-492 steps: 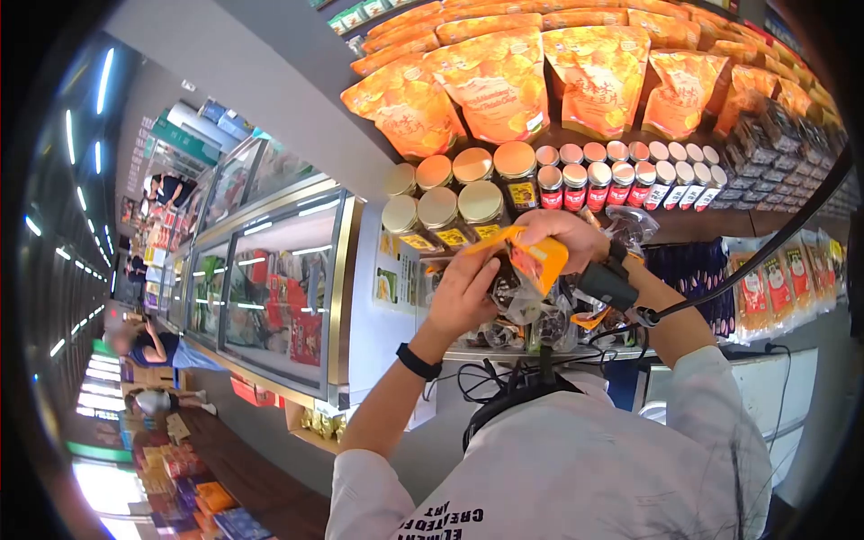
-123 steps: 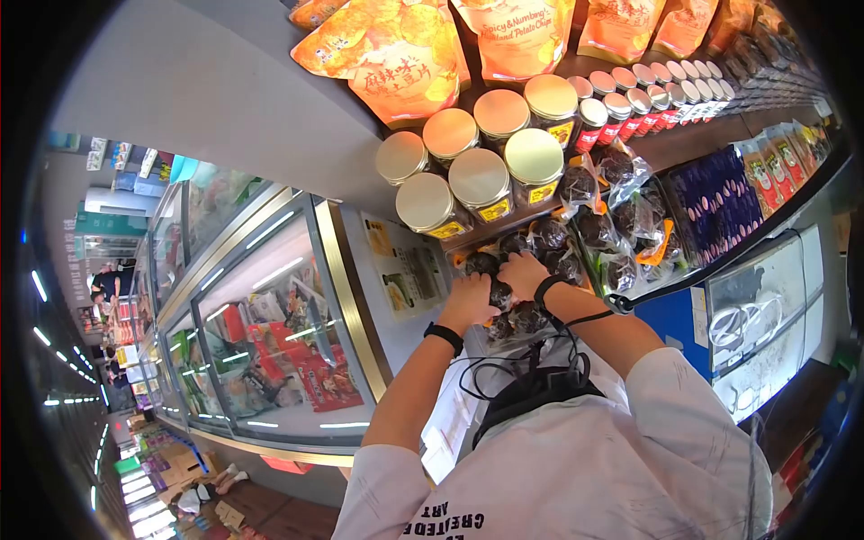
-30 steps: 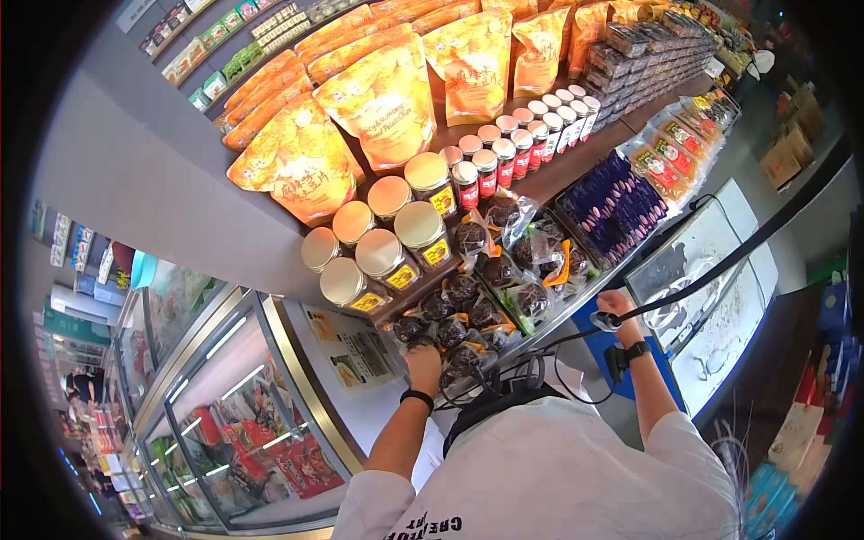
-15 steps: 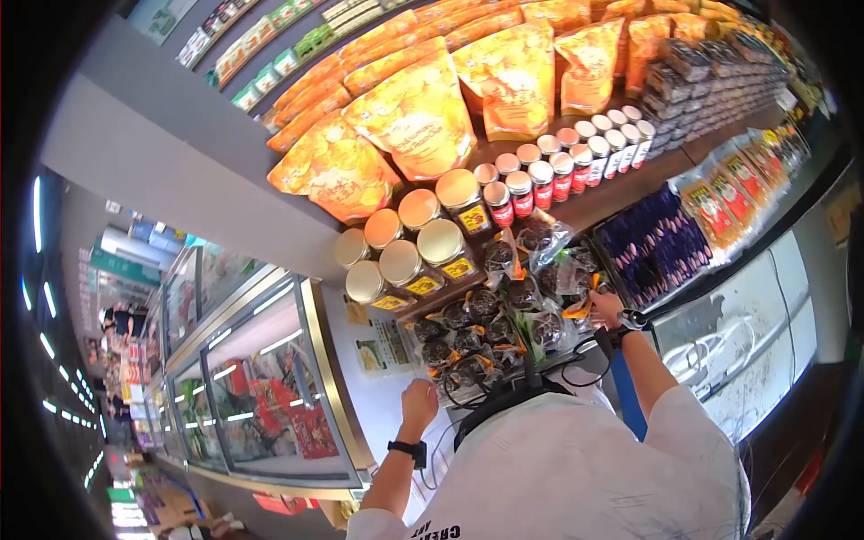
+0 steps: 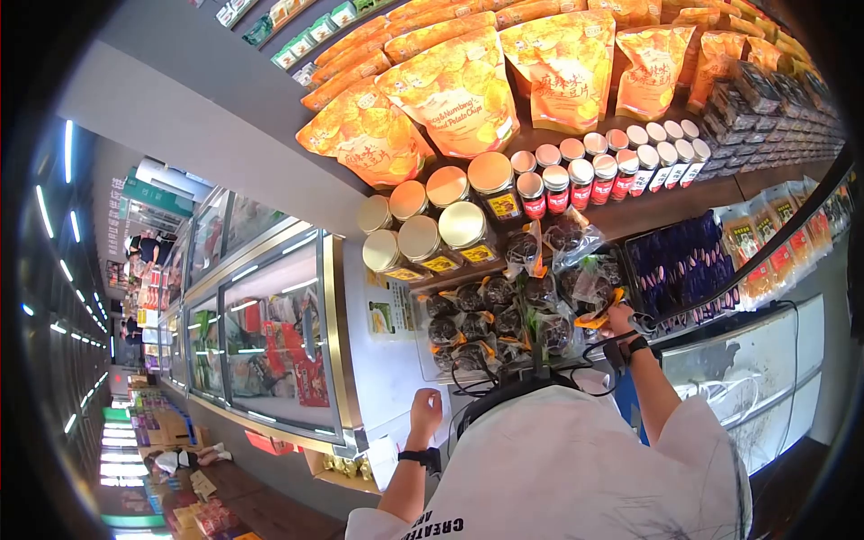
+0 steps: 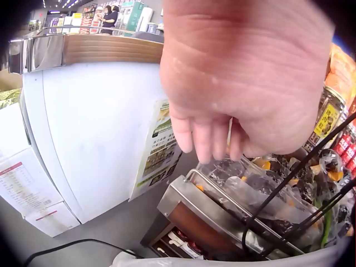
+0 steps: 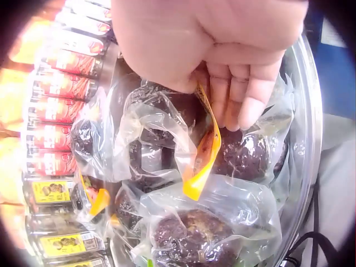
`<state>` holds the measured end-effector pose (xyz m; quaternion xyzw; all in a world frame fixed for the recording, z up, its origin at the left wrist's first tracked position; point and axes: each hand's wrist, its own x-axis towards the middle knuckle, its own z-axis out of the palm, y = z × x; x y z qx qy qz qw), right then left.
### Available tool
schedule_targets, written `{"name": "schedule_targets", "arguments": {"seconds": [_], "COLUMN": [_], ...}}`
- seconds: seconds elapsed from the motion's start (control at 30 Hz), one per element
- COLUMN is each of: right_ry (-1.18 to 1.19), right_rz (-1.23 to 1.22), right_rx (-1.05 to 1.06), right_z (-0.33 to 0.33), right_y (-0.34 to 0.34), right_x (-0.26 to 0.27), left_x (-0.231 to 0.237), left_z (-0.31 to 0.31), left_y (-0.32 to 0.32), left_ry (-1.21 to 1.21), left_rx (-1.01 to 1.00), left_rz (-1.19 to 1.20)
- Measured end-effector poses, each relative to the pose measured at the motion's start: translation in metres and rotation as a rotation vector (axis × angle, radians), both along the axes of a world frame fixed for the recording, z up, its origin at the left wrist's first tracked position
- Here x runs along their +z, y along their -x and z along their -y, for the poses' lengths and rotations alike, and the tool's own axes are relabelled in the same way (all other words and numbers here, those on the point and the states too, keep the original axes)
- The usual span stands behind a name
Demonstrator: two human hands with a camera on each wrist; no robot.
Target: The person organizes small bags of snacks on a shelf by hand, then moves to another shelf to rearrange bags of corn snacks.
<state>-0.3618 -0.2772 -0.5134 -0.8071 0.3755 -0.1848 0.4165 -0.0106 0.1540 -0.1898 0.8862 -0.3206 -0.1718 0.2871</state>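
Observation:
My right hand is at the front right of the bagged dark round items. Its thumb and fingers pinch an orange label on one clear bag; the thumb tip is hidden. Below that hand in the right wrist view lies another bagged dark item. My left hand hangs in front of the left tray of bagged items, holding nothing. In the left wrist view the left hand has loosely bent fingers above the metal tray rim.
Lidded jars and orange pouches stand behind the bags. Dark blue packets lie to the right. A glass-topped freezer is at left, and black cables cross the tray's front.
The left hand has left the bagged items and drawn back toward the body. From beside the trays, the right hand has moved to the bags and taken the orange label.

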Motion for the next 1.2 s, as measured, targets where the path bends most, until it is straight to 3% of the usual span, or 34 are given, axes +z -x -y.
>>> {"name": "schedule_targets", "arguments": {"seconds": [0.07, 0.1, 0.17, 0.2, 0.27, 0.3, 0.33, 0.4, 0.47, 0.53, 0.57, 0.6, 0.7, 0.8, 0.97, 1.03, 1.2], "right_ry": [0.04, 0.039, -0.547, -0.55, -0.79, -0.81, -0.81, -0.991, -0.955, -0.739, -0.909, -0.903, -0.856, -0.805, -0.823, -0.853, -0.892], "right_rz": [-0.038, -0.035, 0.06, 0.06, 0.457, 0.58, 0.579, 0.763, 0.835, 0.719, 0.862, 0.859, 0.797, 0.715, 0.89, 0.915, 0.959], "right_rx": [0.01, 0.009, -0.403, -0.403, -0.543, -0.477, -0.481, -0.37, -0.376, -0.392, -0.415, -0.421, -0.381, -0.448, -0.404, -0.407, -0.529], "right_z": [0.003, 0.002, -0.007, -0.012, -0.023, -0.029, -0.026, -0.02, -0.019, -0.018, -0.022, -0.021, -0.022, -0.029, -0.043, -0.048, -0.057], "right_y": [-0.005, 0.019, -0.016, -0.02, -0.026, -0.029, -0.021, -0.006, -0.001, 0.006, 0.002, 0.004, 0.012, 0.019, 0.023, 0.02, 0.014], "right_x": [0.009, 0.038, 0.126, 0.172, 0.27, 0.33, 0.341, 0.347, 0.341, 0.342, 0.367, 0.369, 0.377, 0.392, 0.399, 0.405, 0.401], "left_x": [0.001, 0.004, 0.011, 0.015, 0.019, 0.019, 0.019, 0.022, 0.022, 0.022, 0.023, 0.022, 0.021, 0.006, -0.012, -0.028, -0.026], "left_z": [0.006, 0.011, 0.025, 0.034, 0.053, 0.063, 0.072, 0.09, 0.106, 0.119, 0.125, 0.13, 0.147, 0.158, 0.16, 0.157, 0.156], "left_y": [-0.001, -0.003, -0.007, -0.01, -0.017, -0.022, -0.026, -0.029, -0.036, -0.048, -0.056, -0.064, -0.082, -0.1, -0.098, -0.094, -0.088], "left_ry": [-0.012, -0.004, 0.002, 0.01, 0.017, 0.046, 0.076, 0.032, -0.01, -0.331, -0.394, -0.391, -0.605, -0.713, -0.632, -0.509, -0.557], "left_rx": [-0.026, -0.024, -0.022, -0.045, -0.07, -0.16, -0.251, -0.262, -0.276, -0.198, -0.232, -0.238, -0.496, -0.59, -0.638, -0.568, -0.547], "left_rz": [0.025, 0.017, 0.009, 0.02, 0.029, 0.184, 0.339, 0.344, 0.351, 0.274, 0.269, 0.265, 0.4, 0.389, 0.414, 0.547, 0.538]}}
